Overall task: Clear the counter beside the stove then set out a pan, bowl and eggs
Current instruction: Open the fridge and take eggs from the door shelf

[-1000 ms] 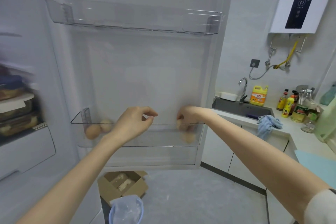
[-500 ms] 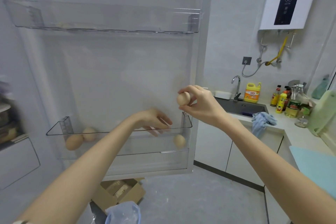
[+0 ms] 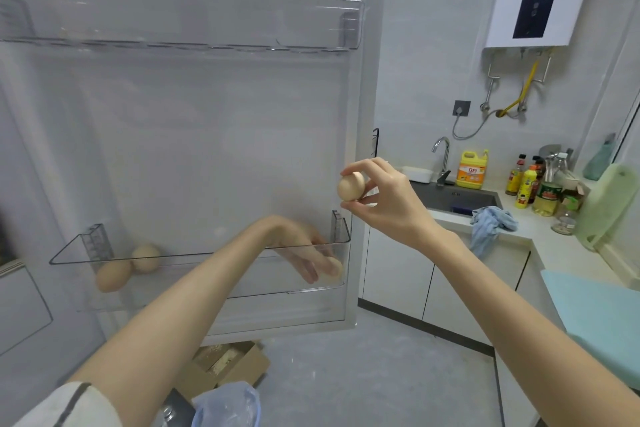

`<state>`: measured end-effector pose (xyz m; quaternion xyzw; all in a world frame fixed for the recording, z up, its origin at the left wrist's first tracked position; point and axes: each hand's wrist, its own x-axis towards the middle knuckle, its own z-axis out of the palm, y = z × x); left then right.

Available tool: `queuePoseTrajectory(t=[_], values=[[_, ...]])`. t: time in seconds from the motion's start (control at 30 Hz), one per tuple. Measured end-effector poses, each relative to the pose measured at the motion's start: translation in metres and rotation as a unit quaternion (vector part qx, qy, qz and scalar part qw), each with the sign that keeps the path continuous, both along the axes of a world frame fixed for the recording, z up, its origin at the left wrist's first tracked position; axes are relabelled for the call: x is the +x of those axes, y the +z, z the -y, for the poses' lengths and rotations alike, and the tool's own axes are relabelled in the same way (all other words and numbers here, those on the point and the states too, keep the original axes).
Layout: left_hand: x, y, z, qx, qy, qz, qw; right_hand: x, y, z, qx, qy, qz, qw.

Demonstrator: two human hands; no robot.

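My right hand [image 3: 384,198] pinches a beige egg [image 3: 350,186] in its fingertips, held up just right of the open fridge door. My left hand [image 3: 304,250] reaches down into the clear lower door bin [image 3: 207,255], with straight fingers touching another egg [image 3: 335,266] at the bin's right end. Two more eggs [image 3: 112,276] lie together at the bin's left end. No pan or bowl is in view.
An upper door shelf [image 3: 180,42] stands above. The counter [image 3: 540,239] at right carries a sink [image 3: 457,199], a yellow detergent jug [image 3: 471,170], sauce bottles [image 3: 528,184], a blue cloth [image 3: 490,224] and a green cutting board [image 3: 609,204]. A cardboard box [image 3: 225,371] sits on the floor.
My right hand lifted an egg out of the door bin and raised it. My left hand slid right along the bin and dipped in to the egg at its right end.
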<state>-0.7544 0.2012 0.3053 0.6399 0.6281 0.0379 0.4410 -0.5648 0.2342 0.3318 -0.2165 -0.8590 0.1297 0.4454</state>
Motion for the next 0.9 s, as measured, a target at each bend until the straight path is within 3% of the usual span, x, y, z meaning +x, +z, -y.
queuePoseTrajectory(t=[0.17,0.3,0.47,0.67,0.77,0.9], values=[[0.001,0.000,0.005,0.036,0.003,-0.057,0.998,-0.002,-0.004,-0.002,-0.001,0.005,-0.015,1.000],[-0.002,0.006,0.011,0.160,0.049,0.008,0.986,-0.001,-0.006,-0.004,0.002,0.006,-0.022,1.000],[-0.004,0.016,0.027,0.323,0.164,0.139,0.922,0.001,-0.007,-0.002,-0.005,0.018,-0.071,0.997],[0.012,0.013,0.043,0.447,0.239,0.186,0.842,0.012,-0.012,0.004,0.000,0.016,-0.103,0.995],[0.025,0.015,0.046,0.475,0.243,0.207,0.820,0.023,-0.016,0.007,0.001,0.005,-0.106,0.994],[0.040,0.017,0.045,0.477,0.221,0.233,0.818,0.039,-0.021,0.015,-0.012,-0.031,-0.122,0.992]])
